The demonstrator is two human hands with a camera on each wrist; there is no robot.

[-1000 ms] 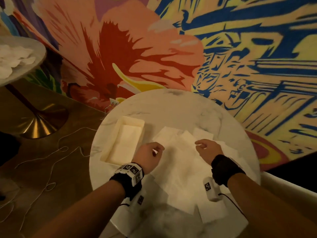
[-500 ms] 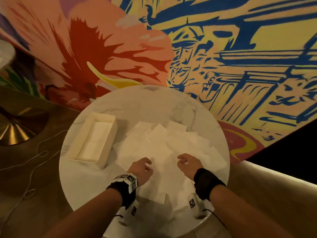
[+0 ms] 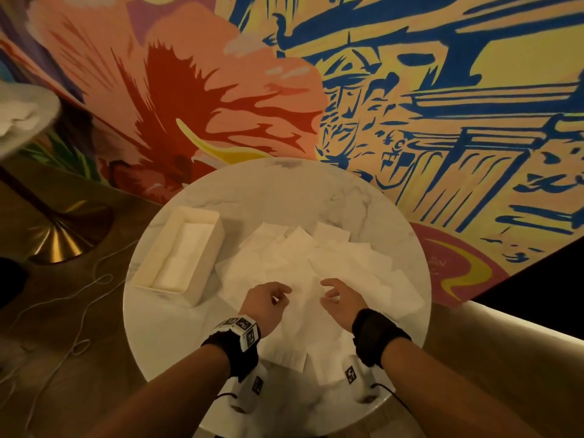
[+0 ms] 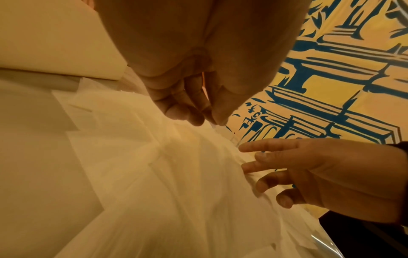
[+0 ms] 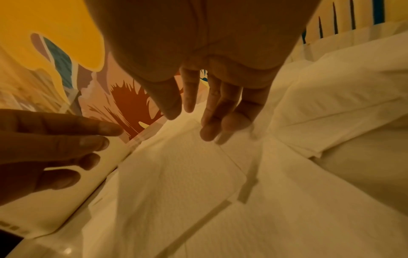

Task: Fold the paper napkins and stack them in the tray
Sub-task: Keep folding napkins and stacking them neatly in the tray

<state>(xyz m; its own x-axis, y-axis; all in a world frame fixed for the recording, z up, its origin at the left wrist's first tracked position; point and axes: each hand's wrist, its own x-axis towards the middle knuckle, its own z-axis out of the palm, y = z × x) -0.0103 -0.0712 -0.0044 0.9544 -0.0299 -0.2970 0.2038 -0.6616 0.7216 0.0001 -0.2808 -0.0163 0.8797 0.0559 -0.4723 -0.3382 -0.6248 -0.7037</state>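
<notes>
Loose white paper napkins [image 3: 300, 267] lie overlapping across the middle and right of the round marble table [image 3: 284, 191]. A cream rectangular tray [image 3: 155, 251] stands at the table's left with folded napkins [image 3: 186, 251] inside. My left hand [image 3: 279, 295] and right hand [image 3: 328, 294] hover side by side just over the nearest napkin [image 3: 306, 314], holding nothing. In the left wrist view the left hand [image 4: 205, 118] hangs with fingers loosely bent above the napkins [image 4: 176, 174]. In the right wrist view the right hand [image 5: 194, 122] has straight fingers reaching down to a flat napkin [image 5: 181, 174].
A painted mural wall [image 3: 410, 90] stands right behind the table. A second table [image 3: 19, 118] with white napkins and a brass base [image 3: 60, 238] is at far left. A thin white cord [image 3: 79, 295] trails on the floor. A pale ledge [image 3: 505, 343] runs at right.
Both hands have drawn back from the far part of the pile to its near part. Their fingers, bunched before, now hang loose over the nearest napkin.
</notes>
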